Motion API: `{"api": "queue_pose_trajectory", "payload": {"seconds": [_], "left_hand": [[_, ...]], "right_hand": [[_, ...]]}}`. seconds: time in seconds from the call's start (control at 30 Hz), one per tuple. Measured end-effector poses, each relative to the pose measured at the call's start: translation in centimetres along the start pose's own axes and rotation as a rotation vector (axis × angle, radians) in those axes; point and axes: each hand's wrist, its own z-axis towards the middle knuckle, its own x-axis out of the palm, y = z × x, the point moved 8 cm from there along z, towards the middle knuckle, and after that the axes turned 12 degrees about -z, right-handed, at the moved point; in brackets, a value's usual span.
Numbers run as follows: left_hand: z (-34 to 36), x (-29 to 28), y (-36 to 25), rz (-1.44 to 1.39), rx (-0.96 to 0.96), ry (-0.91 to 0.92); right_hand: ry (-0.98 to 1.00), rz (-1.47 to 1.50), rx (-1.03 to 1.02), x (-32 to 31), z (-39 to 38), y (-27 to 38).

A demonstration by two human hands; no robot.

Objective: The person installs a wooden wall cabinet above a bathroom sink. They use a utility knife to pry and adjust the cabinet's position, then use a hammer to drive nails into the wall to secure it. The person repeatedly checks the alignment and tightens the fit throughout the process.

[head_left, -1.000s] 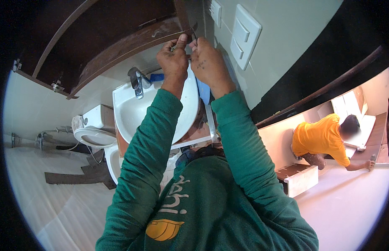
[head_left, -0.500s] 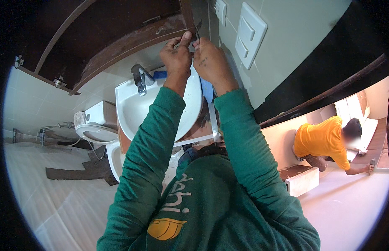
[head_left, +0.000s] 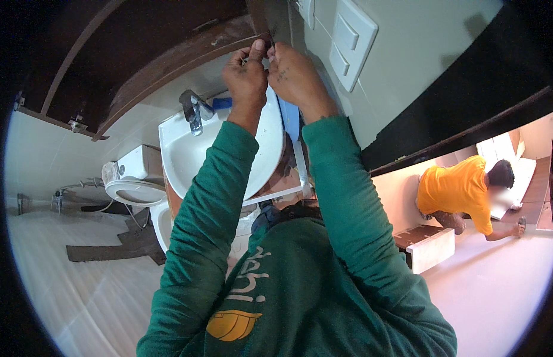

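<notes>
Both hands are raised close together at the lower corner of a dark brown wooden cabinet (head_left: 169, 65). My left hand (head_left: 245, 77) is closed, its thumb pointing up against the curled fingers; whatever it pinches is too small to name. Beside it, my right hand (head_left: 293, 77) is also closed, fingertips pressed together near the cabinet's edge. A thin dark piece shows at those fingertips, but its kind cannot be made out. Below the hands sits a white washbasin (head_left: 187, 146) with a chrome faucet (head_left: 195, 113).
A blue object (head_left: 222, 103) lies behind the basin. White wall switches (head_left: 352, 44) are close on the right. The cabinet hinge (head_left: 77, 124) sticks out at left. A toilet (head_left: 136, 184) stands beyond the basin. Through the opening, a person in an orange shirt (head_left: 452, 187) crouches by a drawer-like box (head_left: 431, 250).
The view has shifted slightly. My hands stay together at the cabinet corner, and the thin dark piece shows less. The person in orange has moved a hand slightly along the floor.
</notes>
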Motion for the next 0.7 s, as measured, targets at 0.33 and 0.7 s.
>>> {"api": "queue_pose_trajectory", "payload": {"seconds": [0.33,0.7], "left_hand": [[-0.9,-0.5,-1.2,0.029,-0.053,0.054],[0.7,-14.5,9.4,0.424,-0.024,0.022]], "right_hand": [[-0.236,-0.061,-0.081,-1.2,-1.1,0.3],[0.276,0.171,-0.054,-9.1,-14.6,5.2]]}}
